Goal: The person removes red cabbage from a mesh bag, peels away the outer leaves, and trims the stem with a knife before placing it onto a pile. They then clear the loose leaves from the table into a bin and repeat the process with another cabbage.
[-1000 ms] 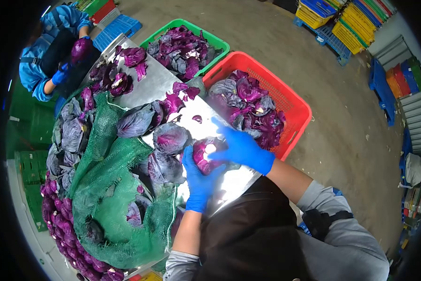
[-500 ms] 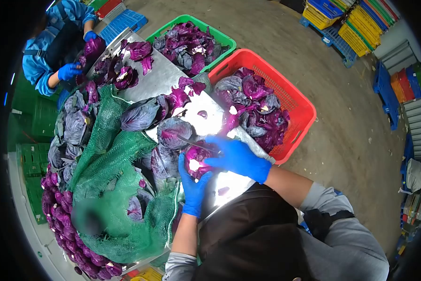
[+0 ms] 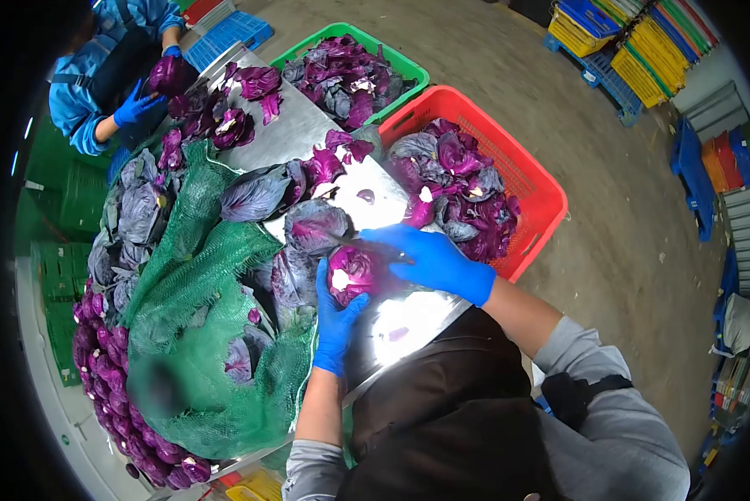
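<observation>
Blue-gloved left hand (image 3: 335, 327) cups a cabbage (image 3: 351, 274), right hand (image 3: 443, 263) angled inward, grip apparently wrapped round a knife (image 3: 373, 247).

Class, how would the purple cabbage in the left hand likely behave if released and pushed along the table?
The purple cabbage would probably roll, being rounded. It seems firm rather than floppy, since its leaves look tightly wrapped. It might also slide, as the metal table looks smooth and shiny.
</observation>
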`<state>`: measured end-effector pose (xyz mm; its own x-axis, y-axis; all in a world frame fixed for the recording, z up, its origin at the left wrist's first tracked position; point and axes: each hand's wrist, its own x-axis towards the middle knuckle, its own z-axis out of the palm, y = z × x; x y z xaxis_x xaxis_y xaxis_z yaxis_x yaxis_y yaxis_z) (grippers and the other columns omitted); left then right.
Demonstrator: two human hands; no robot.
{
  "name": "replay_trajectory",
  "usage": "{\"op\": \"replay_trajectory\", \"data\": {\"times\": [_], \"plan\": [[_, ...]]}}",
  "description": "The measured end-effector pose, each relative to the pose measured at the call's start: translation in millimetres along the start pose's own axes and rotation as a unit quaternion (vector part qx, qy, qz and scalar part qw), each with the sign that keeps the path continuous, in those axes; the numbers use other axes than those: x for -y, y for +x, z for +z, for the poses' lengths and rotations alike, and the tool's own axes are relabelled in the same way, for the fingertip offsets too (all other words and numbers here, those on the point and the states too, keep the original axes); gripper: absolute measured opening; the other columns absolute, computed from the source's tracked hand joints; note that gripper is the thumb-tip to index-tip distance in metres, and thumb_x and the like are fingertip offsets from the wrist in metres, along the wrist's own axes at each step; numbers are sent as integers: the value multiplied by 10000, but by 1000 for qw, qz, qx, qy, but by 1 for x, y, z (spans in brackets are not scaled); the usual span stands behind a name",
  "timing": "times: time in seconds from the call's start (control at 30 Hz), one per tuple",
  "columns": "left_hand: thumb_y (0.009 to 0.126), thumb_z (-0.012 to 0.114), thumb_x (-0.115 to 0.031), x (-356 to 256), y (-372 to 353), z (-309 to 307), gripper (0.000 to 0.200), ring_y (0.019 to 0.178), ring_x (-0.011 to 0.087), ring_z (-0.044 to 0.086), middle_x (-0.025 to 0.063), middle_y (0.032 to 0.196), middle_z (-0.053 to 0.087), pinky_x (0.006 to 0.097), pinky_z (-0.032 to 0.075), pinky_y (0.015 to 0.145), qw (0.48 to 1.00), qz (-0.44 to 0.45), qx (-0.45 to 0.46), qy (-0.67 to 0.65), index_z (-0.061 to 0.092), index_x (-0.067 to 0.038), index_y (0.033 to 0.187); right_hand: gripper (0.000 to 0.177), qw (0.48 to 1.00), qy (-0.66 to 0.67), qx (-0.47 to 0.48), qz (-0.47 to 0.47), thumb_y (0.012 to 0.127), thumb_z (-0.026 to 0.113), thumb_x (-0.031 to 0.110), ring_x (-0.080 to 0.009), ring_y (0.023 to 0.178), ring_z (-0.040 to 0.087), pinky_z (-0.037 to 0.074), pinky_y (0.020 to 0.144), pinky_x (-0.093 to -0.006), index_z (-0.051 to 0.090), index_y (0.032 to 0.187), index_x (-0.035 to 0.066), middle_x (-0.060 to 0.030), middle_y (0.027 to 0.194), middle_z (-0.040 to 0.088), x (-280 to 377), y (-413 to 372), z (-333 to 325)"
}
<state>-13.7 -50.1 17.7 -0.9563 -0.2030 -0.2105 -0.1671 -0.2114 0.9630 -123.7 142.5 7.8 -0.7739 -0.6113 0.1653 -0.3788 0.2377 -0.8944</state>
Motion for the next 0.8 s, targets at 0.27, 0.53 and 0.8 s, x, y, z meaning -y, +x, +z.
{"op": "replay_trajectory", "data": {"times": [0.27,0.53,0.8], "plan": [[802,695,-172,10,4,0,838,1201,230,438,150,1371,354,321,396,987,997,-47,-63,5,163,-4,1427,464,995,5,102,6,745,696,230,-267,940,613,497,815,-336,566,1181,140,-89,1040,606,13,23,-3],[846,653,-222,6,16,5,655,1112,194,515,117,1264,489,319,444,921,983,-96,-140,-70,320,-33,1377,392,988,10,152,-34,725,728,249,-258,875,618,492,747,-335,594,1063,103,-93,992,613,-1,35,-6],[882,601,-303,-5,11,-19,487,1126,233,536,109,1246,538,388,435,974,934,-113,-107,-322,472,-32,1265,285,992,37,118,35,741,688,88,-156,801,632,493,705,-295,642,1023,91,-60,922,657,-27,-11,-51]]}}
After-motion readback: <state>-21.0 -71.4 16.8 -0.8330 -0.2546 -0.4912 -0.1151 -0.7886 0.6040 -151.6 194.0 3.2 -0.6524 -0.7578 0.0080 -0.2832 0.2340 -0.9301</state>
